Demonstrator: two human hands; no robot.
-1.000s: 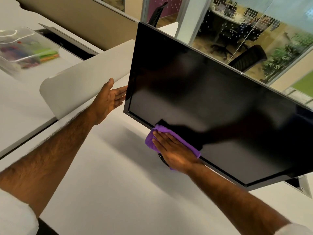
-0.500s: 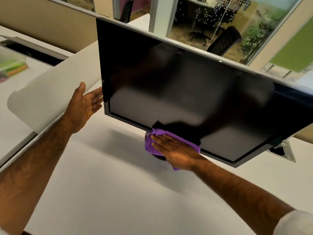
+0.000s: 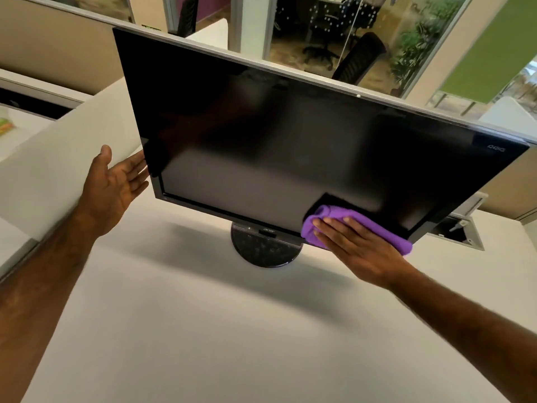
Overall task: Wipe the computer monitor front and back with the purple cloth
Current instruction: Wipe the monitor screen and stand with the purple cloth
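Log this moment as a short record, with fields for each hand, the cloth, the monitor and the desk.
left hand: open, fingers straight, fingertips at the monitor's left edge; contact unclear
right hand: flat, fingers straight, pressing the cloth against the screen
purple cloth: bunched under the right hand, over the screen's lower right and bottom bezel
monitor: screen dark, on its round black base
desk: white, monitor base standing on it
task state: front being wiped; back out of view
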